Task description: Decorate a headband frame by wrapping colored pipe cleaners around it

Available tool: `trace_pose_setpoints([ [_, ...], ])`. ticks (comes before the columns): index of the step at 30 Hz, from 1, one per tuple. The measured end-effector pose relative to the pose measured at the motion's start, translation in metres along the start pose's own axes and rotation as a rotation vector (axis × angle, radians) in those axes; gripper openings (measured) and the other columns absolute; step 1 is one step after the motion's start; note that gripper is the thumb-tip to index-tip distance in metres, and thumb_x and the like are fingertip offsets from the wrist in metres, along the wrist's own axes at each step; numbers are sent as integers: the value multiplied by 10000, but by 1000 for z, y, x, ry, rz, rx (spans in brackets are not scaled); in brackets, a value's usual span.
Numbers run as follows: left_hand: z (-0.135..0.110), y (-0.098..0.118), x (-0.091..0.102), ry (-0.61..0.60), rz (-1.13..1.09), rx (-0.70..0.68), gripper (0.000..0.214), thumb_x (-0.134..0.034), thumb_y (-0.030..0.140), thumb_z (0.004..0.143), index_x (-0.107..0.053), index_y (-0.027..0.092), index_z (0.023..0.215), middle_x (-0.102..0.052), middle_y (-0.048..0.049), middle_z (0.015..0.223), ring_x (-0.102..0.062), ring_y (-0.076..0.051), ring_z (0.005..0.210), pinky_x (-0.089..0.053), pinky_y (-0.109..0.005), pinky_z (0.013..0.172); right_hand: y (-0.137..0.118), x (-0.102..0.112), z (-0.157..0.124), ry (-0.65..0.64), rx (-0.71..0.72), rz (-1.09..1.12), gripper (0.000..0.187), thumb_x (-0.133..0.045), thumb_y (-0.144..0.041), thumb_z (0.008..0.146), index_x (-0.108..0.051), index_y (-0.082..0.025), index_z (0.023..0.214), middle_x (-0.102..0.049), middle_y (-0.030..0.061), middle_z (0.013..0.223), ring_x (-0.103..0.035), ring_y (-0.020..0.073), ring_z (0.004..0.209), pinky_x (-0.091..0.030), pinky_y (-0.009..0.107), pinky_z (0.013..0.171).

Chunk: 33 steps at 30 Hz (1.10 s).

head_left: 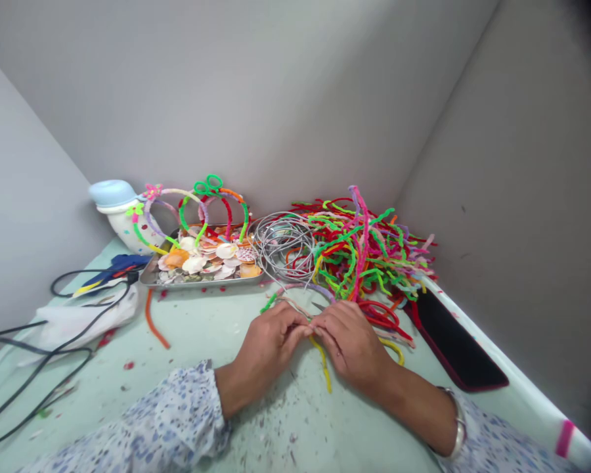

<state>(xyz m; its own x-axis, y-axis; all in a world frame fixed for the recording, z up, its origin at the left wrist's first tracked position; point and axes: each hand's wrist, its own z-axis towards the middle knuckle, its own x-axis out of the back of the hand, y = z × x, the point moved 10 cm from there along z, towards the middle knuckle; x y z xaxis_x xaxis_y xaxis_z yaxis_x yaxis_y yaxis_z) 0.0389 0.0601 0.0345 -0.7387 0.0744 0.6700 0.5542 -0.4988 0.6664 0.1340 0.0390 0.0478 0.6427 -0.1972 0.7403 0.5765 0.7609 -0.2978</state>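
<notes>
My left hand (268,345) and my right hand (352,341) meet at the fingertips above the middle of the table, both pinched. A fuzzy yellow pipe cleaner (322,364) runs from between them, its loose end hanging down toward me. My fingers cover where it is gripped. Just behind the hands lies an arched headband (320,291) wrapped in purple and green; my right hand partly hides it, and I cannot tell if the fingers hold it too. A small dark pointed metal piece (318,305) shows beside the right fingers, mostly hidden.
A metal tray (201,282) of seashells (196,264) has wrapped headbands (229,217) standing in it. To its right are coiled grey wire (283,246) and heaped pipe cleaners (364,249). A white bottle (128,223), black cable (24,387), plastic bag (88,322) and black pad (458,341) flank them.
</notes>
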Motion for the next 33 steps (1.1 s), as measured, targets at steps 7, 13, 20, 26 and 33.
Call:
trace_pose_setpoints([
  [7, -1, 6, 0, -28, 107, -48, 182, -490, 243, 921, -624, 168, 823, -609, -42, 840, -550, -169, 799, -439, -292, 723, 1, -1, 1, -10, 2, 2, 128, -455, -123, 917, -571, -175, 895, -638, 45, 818, -509, 198, 776, -368, 368, 767],
  [13, 0, 9, -4, -83, 152, -62, 224, -448, 236, 931, -589, 156, 777, -581, -44, 795, -531, -176, 772, -425, -304, 710, -1, -2, -1, -17, 4, 7, 131, -459, -130, 914, -578, -175, 885, -632, 43, 807, -518, 196, 778, -369, 371, 787],
  [20, 2, 9, -1, -77, 41, -35, 215, -480, 230, 916, -594, 157, 749, -580, -28, 773, -534, -162, 759, -419, -293, 703, -1, -1, 0, -19, 9, 20, 136, -456, -132, 914, -581, -176, 883, -640, 40, 811, -515, 191, 769, -367, 363, 767],
  [26, 6, 4, 7, -36, -151, 7, 132, -529, 215, 892, -647, 178, 845, -627, -23, 841, -573, -153, 825, -435, -301, 807, 6, 1, 0, 2, -26, 44, 127, -451, -141, 916, -572, -177, 930, -628, 50, 834, -520, 202, 800, -371, 364, 766],
  [33, 0, -18, 24, 186, -396, 189, 349, -569, 205, 848, -476, 193, 1184, -595, -69, 1053, -575, -184, 991, -464, -310, 833, 19, 8, -2, 57, -170, 126, 121, -450, -161, 931, -565, -184, 903, -599, 36, 815, -523, 188, 791, -370, 349, 761],
])
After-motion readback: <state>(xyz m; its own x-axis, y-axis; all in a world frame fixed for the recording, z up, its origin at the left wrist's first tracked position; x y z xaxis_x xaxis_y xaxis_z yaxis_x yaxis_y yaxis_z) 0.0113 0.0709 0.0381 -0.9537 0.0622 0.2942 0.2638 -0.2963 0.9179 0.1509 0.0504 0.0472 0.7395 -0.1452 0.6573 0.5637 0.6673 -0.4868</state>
